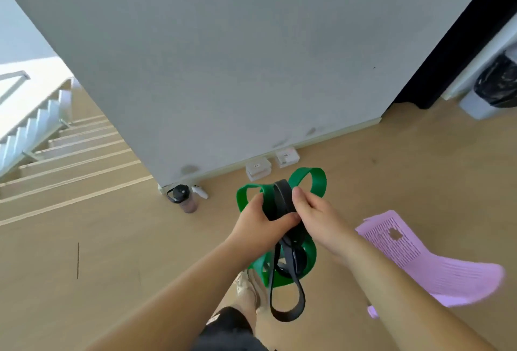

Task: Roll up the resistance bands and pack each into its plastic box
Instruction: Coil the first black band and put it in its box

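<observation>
- Grey wall (251, 57) filled the top of the view; wood floor (112, 238) below, stairs (70, 149) dropping away at far left.
- Purple perforated plastic piece (405, 252) lay on the floor at right; lined bin (492, 90) stood in the far right corner.
- Green band (313, 180): wide, flat and glossy. It was unrolled, with two loops sticking up beyond the hands and a bigger loop hanging under them.
- Black band (282, 199): narrower, matte, tangled through the green one. Its long loop hung down toward the person's shoe (246, 286).
- Both bands were in mid-air in front of the person, long axis roughly vertical in the frame.
- Left hand (260, 219) was curled round the black band, thumb pressed across it; green ran through the same grip.
- Right hand (316, 210) was curled on the same crossing from the other side, thumb up against the black band.
- Two small clear plastic boxes (258, 171) (286, 157) sat on the floor at the wall base, ahead of and below the hands and well apart from the bands. Neither hand looked clearly nearer.
- Likely next: separate the bands before any rolling.
- Dark-lidded bottle (186, 199) and a small white object (200, 191) stood left of the boxes.
</observation>
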`<state>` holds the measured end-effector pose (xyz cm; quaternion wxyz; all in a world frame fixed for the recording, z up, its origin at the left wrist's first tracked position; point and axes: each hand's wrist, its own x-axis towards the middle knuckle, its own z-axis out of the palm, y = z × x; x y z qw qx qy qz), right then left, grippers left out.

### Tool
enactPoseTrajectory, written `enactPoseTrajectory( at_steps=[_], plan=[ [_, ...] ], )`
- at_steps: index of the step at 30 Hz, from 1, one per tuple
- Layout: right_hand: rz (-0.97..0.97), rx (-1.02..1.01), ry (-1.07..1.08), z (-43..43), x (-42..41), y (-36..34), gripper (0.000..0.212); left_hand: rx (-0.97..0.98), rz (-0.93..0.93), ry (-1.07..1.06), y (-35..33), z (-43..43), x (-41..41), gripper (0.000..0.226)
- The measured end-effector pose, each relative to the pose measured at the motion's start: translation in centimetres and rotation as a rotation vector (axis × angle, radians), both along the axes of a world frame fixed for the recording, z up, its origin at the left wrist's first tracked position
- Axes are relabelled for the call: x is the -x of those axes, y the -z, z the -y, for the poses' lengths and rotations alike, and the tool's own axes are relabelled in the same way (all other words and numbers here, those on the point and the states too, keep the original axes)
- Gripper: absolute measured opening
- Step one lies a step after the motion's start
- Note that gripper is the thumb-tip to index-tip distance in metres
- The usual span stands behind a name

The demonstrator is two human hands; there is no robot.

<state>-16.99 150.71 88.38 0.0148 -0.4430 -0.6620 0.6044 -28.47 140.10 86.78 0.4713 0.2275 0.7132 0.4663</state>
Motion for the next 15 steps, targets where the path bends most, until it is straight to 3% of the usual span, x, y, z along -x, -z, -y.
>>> enactPoseTrajectory(
  at_steps=[8,15],
  plan=[
    [0.183,0.148,-0.002,-19.0,11.7,6.8,0.042,0.139,0.127,-0.117,9.1,-18.9,10.0,0.050],
    [0.287,0.366,-0.046,-31.6,18.0,11.0,0.042,0.203,0.209,-0.163,12.2,-29.8,15.7,0.057]
  ],
)
